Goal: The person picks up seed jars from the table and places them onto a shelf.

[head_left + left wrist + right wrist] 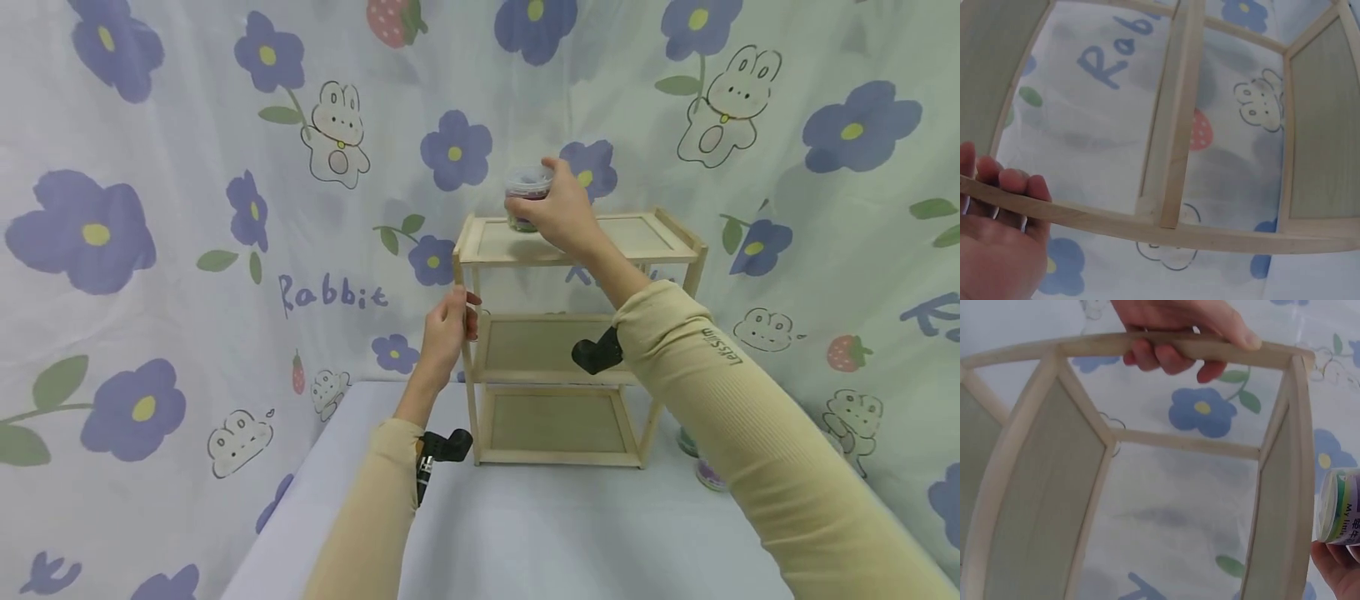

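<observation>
My right hand (561,210) holds a clear plastic tub (528,182) with a see-through lid, thumb on one side and fingers on the other. It is at the left part of the top board of a three-tier wooden shelf rack (495,242); whether its base touches the board I cannot tell. Printed writing shows on the tub's label (1349,509) in the right wrist view. Lower down, my left hand (444,329) grips the rack's left front post; its fingers (1013,181) curl round the wood in the left wrist view.
Two more tubs, one greenish (687,442) and one purple (709,476), stand on the white table (525,533) right of the rack, partly hidden by my right sleeve. A cloth (195,333) printed with flowers and rabbits hangs behind and at the sides.
</observation>
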Tool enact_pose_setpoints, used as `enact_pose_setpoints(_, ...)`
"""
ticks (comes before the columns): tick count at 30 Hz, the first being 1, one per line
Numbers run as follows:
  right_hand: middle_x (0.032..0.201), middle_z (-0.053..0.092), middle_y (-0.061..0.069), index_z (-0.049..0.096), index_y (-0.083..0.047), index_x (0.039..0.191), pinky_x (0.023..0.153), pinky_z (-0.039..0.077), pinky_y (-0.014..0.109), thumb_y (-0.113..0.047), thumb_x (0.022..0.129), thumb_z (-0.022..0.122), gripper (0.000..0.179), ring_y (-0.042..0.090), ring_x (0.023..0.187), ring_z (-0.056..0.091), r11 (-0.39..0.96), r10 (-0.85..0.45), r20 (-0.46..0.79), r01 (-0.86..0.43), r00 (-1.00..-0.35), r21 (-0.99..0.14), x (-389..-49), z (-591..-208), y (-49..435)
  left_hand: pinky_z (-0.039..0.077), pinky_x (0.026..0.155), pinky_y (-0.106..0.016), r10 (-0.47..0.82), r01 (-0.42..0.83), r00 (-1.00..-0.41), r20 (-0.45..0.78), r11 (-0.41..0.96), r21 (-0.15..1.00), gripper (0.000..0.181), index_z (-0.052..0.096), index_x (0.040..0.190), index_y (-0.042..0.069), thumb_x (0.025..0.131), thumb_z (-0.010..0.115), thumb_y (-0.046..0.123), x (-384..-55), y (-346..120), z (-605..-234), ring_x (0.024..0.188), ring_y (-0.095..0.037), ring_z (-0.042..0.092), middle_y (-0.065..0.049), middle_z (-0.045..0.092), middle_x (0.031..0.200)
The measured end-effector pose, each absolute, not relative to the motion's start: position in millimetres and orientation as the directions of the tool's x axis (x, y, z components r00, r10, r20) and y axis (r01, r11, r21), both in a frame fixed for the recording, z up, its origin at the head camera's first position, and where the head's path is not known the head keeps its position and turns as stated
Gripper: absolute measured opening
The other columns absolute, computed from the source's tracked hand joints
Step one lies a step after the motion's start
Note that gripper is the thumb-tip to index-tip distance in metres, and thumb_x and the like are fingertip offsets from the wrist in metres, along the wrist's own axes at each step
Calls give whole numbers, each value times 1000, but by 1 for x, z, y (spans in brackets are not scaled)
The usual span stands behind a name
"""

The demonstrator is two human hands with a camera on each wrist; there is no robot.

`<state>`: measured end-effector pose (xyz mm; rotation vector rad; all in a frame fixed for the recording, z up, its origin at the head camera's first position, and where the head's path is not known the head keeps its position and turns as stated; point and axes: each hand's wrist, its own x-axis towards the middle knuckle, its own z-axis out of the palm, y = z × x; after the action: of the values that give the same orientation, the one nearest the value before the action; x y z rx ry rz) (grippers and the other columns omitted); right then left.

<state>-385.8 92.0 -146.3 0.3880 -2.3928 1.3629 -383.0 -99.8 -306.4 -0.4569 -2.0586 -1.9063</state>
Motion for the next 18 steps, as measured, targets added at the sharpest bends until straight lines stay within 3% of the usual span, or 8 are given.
enact_pose_setpoints(8,145,44,19,21,-6,154,104,43,35,-25,89,73,85,26,124,50,505,-69,451,-421,-890,-753,-393,-160,68,50,72,-49,49,469,-883,467,68,881,49,62,100,8,106,36,49,-381,-98,-306,64,-35,45,-19,45,69)
enact_pose_setpoints(15,144,45,19,19,-6,155,102,44,37,-27,91,72,85,27,124,51,514,-82,421,-400,-903,-759,-394,-168,56,47,65,-33,72,454,-890,450,52,890,42,61,100,2,110,34,32,-367,-99,-294,59,-21,46,-37,42,76)
enact_pose_setpoints(18,144,45,19,19,-7,155,103,44,37,-29,92,71,86,27,125,51,518,-74,421,-396,-904,-758,-394,-170,54,47,65,-32,73,450,-892,446,51,891,43,61,101,1,110,33,34,-369,-100,-296,59,-21,46,-42,40,81)
